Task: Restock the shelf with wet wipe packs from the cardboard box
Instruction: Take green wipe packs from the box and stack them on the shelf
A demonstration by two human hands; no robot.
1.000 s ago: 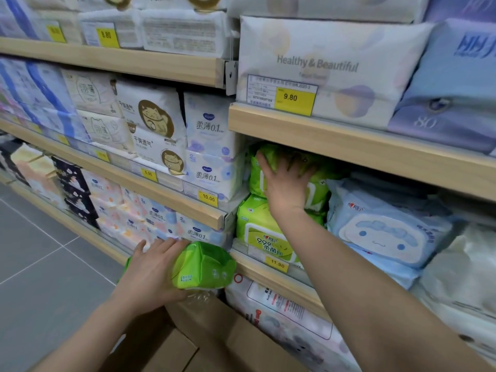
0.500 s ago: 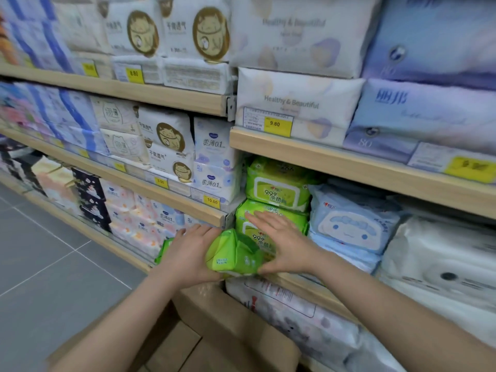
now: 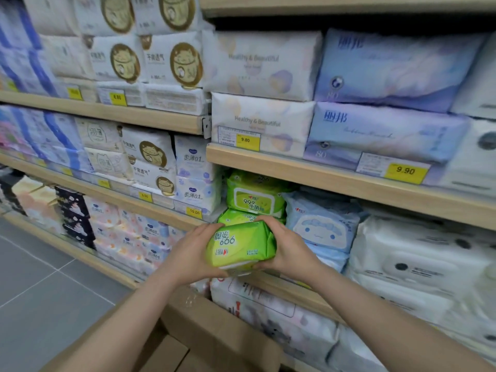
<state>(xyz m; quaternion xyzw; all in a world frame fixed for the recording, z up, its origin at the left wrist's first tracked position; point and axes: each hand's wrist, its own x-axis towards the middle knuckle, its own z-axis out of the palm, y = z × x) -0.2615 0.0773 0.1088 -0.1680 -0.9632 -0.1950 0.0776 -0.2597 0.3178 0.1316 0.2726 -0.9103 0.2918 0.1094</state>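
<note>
Wipes pack [image 3: 240,247], bright green, is between our two hands in front of the shelf [image 3: 349,183], and its print reads upside down to us. We hold it in the air, just before the two green packs [image 3: 255,196] that lie stacked one on the other in the shelf bay. Our left hand [image 3: 192,255] grips the left end of the pack, with the fingers curled around it and the thumb under the lower edge. Our right hand [image 3: 285,249] grips the right end in the same way, the fingers bent over the top of the pack. Both hands press the pack from its two sides. The lower stacked pack is partly hidden behind the pack we hold, so we cannot tell if they touch.

Beside the green stack, to the right, lies a blue pack [image 3: 322,226] with a cloud face on it, and further right are white packs [image 3: 418,267]. Below our forearms we see the open box [image 3: 222,336], brown cardboard, standing close against the lowest shelf; what lies inside it we cannot see. On the board above there is a yellow tag [image 3: 247,140] with 9.80 and another tag [image 3: 405,171] with 9.90. The floor [image 3: 40,291] at the left is of grey tiles.
</note>
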